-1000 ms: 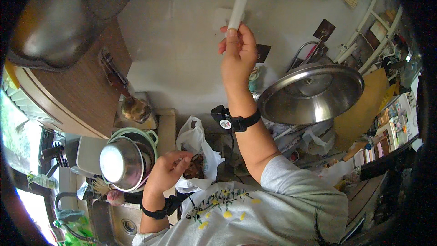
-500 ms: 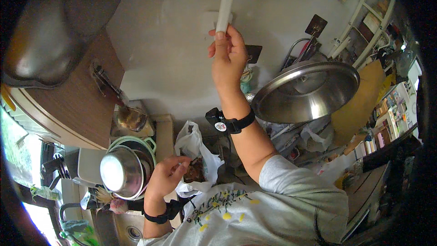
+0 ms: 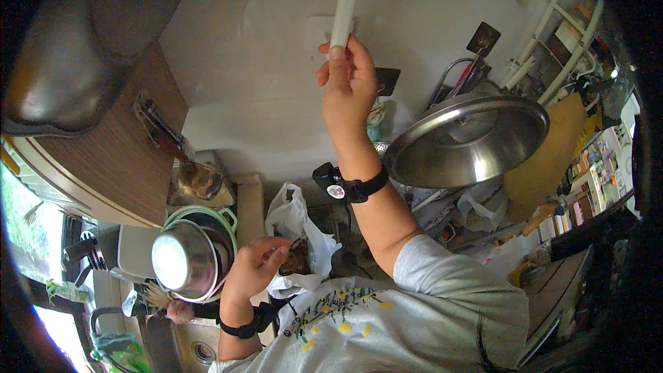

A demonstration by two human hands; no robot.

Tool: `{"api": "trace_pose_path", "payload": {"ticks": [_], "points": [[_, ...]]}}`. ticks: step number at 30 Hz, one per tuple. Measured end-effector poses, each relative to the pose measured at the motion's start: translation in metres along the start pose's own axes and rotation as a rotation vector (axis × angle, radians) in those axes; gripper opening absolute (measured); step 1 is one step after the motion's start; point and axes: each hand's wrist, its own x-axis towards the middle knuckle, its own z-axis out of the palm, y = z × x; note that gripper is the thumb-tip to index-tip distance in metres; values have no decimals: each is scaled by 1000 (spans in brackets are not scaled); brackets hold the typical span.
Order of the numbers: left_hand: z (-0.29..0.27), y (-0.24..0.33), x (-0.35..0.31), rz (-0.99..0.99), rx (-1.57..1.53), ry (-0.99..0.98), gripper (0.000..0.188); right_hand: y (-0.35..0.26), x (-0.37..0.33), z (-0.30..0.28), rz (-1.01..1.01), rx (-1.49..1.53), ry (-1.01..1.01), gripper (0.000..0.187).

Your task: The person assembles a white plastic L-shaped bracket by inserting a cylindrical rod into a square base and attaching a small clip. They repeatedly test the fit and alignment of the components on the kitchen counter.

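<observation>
My right hand [image 3: 347, 90] is raised high in front of the pale wall and grips a long white stick-shaped piece [image 3: 344, 8] by its lower end, holding it upright. A black wrist strap sits on that forearm. My left hand [image 3: 254, 267] is low, fingers curled together at the mouth of a white plastic bag [image 3: 295, 217] with dark contents; whether it holds anything is hidden. A steel bowl [image 3: 182, 260] lies just left of that hand.
A large steel pot lid [image 3: 464, 139] hangs at the right. A wooden cabinet [image 3: 110, 159] and a dark range hood [image 3: 76, 34] are at the left. A sink [image 3: 186, 349] lies below, and cluttered shelves [image 3: 580, 34] stand at the far right.
My right hand with the white stick has shifted slightly left and lower in view as the head moved. My left hand stays at the bag's mouth.
</observation>
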Motion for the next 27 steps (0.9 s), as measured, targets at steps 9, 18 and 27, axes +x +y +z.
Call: {"api": "trace_pose_path", "payload": {"ticks": [9, 18, 27], "points": [[3, 0, 3, 4, 14, -23, 19, 1, 1, 0, -4, 30, -4, 28], [4, -1, 5, -8, 72, -30, 19, 3, 0, -2, -9, 4, 4, 25], [5, -8, 7, 44, 69, -53, 20, 0, -1, -1, 9, -4, 7, 27]]}}
